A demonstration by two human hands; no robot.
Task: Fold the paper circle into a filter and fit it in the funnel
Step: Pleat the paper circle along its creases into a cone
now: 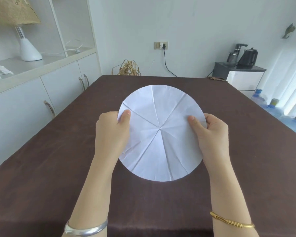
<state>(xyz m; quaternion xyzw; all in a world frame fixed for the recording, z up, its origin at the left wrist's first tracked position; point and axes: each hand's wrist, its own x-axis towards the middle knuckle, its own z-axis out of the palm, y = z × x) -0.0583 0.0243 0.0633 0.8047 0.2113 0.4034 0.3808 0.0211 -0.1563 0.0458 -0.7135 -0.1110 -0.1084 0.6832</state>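
Note:
A white paper circle (161, 134) is held spread open above the brown table (58, 159), with several straight creases running out from its middle. My left hand (112, 132) pinches its left edge, thumb on top. My right hand (210, 132) pinches its right edge the same way. The fingers under the sheet are hidden. No funnel is in view.
White cabinets with a lamp (28, 48) on the shelf run along the left. A woven straw object (129, 68) stands behind the table's far edge. A dark side table with kettles (246, 57) and several water bottles (273, 106) stand at the right.

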